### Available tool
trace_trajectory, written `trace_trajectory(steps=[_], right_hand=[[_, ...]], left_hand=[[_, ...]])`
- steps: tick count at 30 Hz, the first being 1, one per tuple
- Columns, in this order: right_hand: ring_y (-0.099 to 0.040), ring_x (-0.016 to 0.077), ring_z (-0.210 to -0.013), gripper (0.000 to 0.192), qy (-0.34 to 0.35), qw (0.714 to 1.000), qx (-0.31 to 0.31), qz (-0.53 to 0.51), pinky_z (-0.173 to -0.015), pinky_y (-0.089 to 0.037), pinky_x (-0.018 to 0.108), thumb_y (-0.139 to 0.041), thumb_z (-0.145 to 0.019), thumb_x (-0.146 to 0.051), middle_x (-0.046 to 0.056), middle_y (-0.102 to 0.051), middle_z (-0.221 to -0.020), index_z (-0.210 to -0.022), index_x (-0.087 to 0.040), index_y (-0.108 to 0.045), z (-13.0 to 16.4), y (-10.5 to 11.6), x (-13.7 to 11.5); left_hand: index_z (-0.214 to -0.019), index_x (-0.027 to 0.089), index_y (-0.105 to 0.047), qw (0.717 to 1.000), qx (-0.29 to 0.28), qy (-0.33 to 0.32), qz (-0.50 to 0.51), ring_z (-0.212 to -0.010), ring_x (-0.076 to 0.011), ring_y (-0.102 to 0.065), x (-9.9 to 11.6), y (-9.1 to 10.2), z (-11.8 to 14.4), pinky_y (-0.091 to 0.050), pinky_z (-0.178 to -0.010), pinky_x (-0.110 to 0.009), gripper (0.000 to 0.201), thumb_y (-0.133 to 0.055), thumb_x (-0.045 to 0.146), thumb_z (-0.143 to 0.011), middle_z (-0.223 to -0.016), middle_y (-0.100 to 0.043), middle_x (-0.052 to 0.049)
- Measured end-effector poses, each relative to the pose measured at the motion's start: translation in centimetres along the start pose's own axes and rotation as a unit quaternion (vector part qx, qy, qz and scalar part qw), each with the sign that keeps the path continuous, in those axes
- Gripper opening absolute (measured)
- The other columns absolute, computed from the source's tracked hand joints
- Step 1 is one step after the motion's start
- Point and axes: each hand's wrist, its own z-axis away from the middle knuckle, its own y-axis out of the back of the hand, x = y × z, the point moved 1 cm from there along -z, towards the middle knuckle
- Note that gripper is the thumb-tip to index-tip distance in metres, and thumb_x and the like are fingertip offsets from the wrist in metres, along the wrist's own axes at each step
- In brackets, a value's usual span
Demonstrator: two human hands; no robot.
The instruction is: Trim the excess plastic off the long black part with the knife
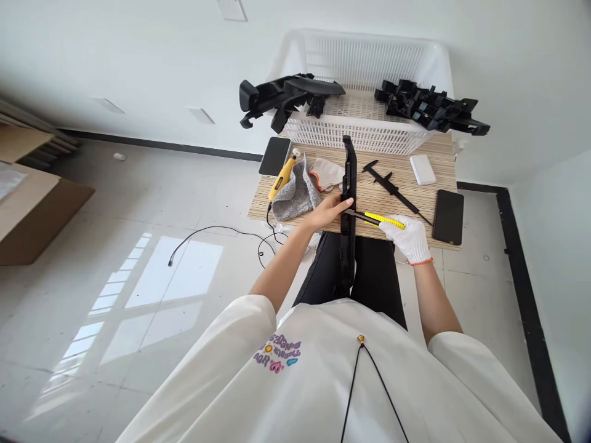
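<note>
A long black plastic part (349, 246) stands lengthwise between my legs and over the table's front edge. My left hand (327, 212), bare, grips it about halfway along, thumb lying across its face. In a white knitted glove with an orange cuff, my right hand (410, 239) is wrapped round a yellow-and-black utility knife (384, 220). The knife points left, and its tip meets the plastic part close to my left thumb; whether the blade touches is too small to tell. Beyond the right hand lies a black caliper (392, 187) on the striped wooden table (373, 229).
A white plastic basket (341, 130) at the back carries black molded parts (290, 95) and more black parts (429, 106). A grey cloth (298, 194), yellow rotary tool (281, 178), spare glove (329, 173), two phones (449, 216) and a white box (422, 169) lie around. A cable (217, 227) trails across the floor.
</note>
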Motion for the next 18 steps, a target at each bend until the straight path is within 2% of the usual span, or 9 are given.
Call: trace_trajectory(steps=[2, 4, 8, 12, 15, 18], right_hand=[[-0.065, 0.0195, -0.062, 0.051, -0.005, 1.0, 0.005, -0.009, -0.059, -0.052, 0.031, -0.075, -0.074, -0.059, 0.006, -0.073, -0.072, -0.099, -0.014, -0.082, 0.1, -0.1, 0.0], [-0.064, 0.0188, -0.06, 0.049, -0.021, 0.999, 0.008, -0.03, -0.057, -0.051, 0.03, -0.077, -0.073, -0.057, 0.004, -0.071, -0.069, -0.098, -0.015, -0.081, 0.1, -0.1, 0.0], [-0.058, 0.0156, -0.054, 0.043, -0.063, 0.992, 0.032, -0.105, -0.049, -0.045, 0.027, -0.077, -0.074, -0.054, 0.001, -0.065, -0.06, -0.092, -0.016, -0.079, -0.4, -0.4, -0.7], [-0.05, 0.0125, -0.047, 0.038, -0.08, 0.981, 0.077, -0.16, -0.041, -0.036, 0.025, -0.077, -0.073, -0.052, -0.002, -0.056, -0.053, -0.086, -0.016, -0.074, -2.2, -1.3, -1.6], [-0.047, 0.0116, -0.046, 0.036, -0.071, 0.977, 0.084, -0.184, -0.04, -0.034, 0.025, -0.077, -0.073, -0.05, -0.003, -0.054, -0.053, -0.086, -0.016, -0.074, -3.5, -1.9, -2.1], [-0.046, 0.0111, -0.046, 0.034, -0.055, 0.976, 0.067, -0.2, -0.04, -0.032, 0.024, -0.077, -0.073, -0.048, -0.003, -0.052, -0.052, -0.086, -0.016, -0.074, -3.5, -1.9, -2.0]], left_hand=[[-0.125, 0.016, -0.068, 0.999, -0.03, 0.024, 0.02, -0.13, -0.0329, -0.065, 0.0, 0.2, 0.6, -0.052, -0.112, -0.048, 0.065, -0.071, 0.067, -0.085, -0.13, -0.074, -0.013], [-0.13, 0.016, -0.066, 0.997, -0.062, 0.029, 0.021, -0.133, -0.0343, -0.063, 0.0, 0.4, 1.3, -0.049, -0.115, -0.051, 0.068, -0.069, 0.069, -0.086, -0.135, -0.072, -0.015], [-0.143, 0.015, -0.054, 0.995, -0.085, 0.007, -0.052, -0.137, -0.0356, -0.059, -0.4, 0.3, 2.2, -0.042, -0.12, -0.055, 0.085, -0.089, 0.049, -0.073, -0.145, -0.063, -0.019], [-0.155, 0.019, -0.035, 0.99, -0.067, 0.007, -0.124, -0.134, -0.0348, -0.06, -0.7, -0.1, 2.2, -0.048, -0.115, -0.055, 0.103, -0.091, 0.036, -0.07, -0.152, -0.055, -0.02], [-0.153, 0.018, -0.035, 0.989, -0.046, 0.016, -0.137, -0.125, -0.0329, -0.065, -0.6, -0.3, 2.0, -0.053, -0.109, -0.055, 0.095, -0.087, 0.038, -0.075, -0.14, -0.063, -0.018], [-0.145, 0.019, -0.041, 0.995, -0.03, 0.013, -0.09, -0.12, -0.0301, -0.068, -0.7, -0.3, 2.1, -0.057, -0.103, -0.051, 0.081, -0.083, 0.042, -0.08, -0.129, -0.069, -0.015]])
